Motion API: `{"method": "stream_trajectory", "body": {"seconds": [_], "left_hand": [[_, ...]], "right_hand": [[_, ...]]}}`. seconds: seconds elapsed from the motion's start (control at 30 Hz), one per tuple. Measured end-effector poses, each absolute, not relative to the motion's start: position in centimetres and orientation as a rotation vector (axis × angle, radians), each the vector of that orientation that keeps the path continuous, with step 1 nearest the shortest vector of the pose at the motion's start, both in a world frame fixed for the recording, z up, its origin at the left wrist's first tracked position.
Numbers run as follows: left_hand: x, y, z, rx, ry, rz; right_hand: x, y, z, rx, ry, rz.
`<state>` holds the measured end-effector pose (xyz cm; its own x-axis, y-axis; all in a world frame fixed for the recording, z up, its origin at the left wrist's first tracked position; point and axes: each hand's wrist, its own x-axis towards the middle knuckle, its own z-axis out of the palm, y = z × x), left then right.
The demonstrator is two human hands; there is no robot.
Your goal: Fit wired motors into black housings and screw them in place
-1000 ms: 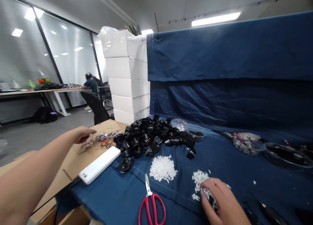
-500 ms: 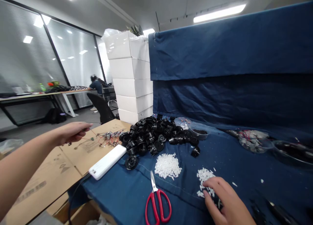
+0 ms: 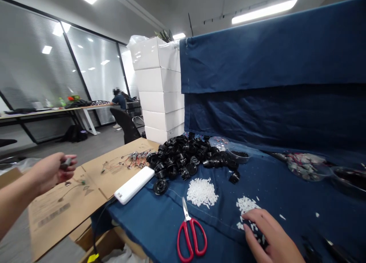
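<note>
At the left edge of the frame, the left hand [image 3: 51,172] is pinching a small dark cylindrical piece [image 3: 66,163], mostly hidden by the fingers, above a flattened brown cardboard sheet [image 3: 58,213]. At lower right, the right hand [image 3: 271,236] is curving over a loose heap of small white plastic pieces [image 3: 247,205] on the blue cloth surface [image 3: 148,226]. The frame's bottom edge is cutting off that hand, and a dark object [image 3: 263,244] is showing beneath it, too covered to identify.

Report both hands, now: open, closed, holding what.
Left hand: closed, holding a small dark part.
Right hand: fingers curled at the white plastic pieces; cannot tell if it holds any.
</note>
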<state>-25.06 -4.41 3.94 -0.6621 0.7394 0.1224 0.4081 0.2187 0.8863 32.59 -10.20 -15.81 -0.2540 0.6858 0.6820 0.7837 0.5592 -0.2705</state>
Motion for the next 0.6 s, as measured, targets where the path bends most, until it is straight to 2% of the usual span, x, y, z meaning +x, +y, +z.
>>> {"method": "stream_trajectory", "body": {"seconds": [0.2, 0.33, 0.43, 0.6], "left_hand": [[-14.5, -5.3, 4.8, 1.133, 1.531, 1.326], [-4.9, -5.8, 3.0, 1.226, 1.144, 1.022], [1.7, -5.8, 1.0, 1.324, 0.877, 0.602], [9.7, -4.7, -2.7, 1.504, 0.636, 0.243]], "right_hand": [[31.5, -11.2, -13.4, -0.949, -2.018, -0.307], [30.9, -12.2, -10.4, -0.664, -2.057, -0.436], [31.2, -12.4, -9.4, -0.605, -2.008, -0.51], [32.2, -11.9, -10.0, -0.692, -2.023, -0.366]]}}
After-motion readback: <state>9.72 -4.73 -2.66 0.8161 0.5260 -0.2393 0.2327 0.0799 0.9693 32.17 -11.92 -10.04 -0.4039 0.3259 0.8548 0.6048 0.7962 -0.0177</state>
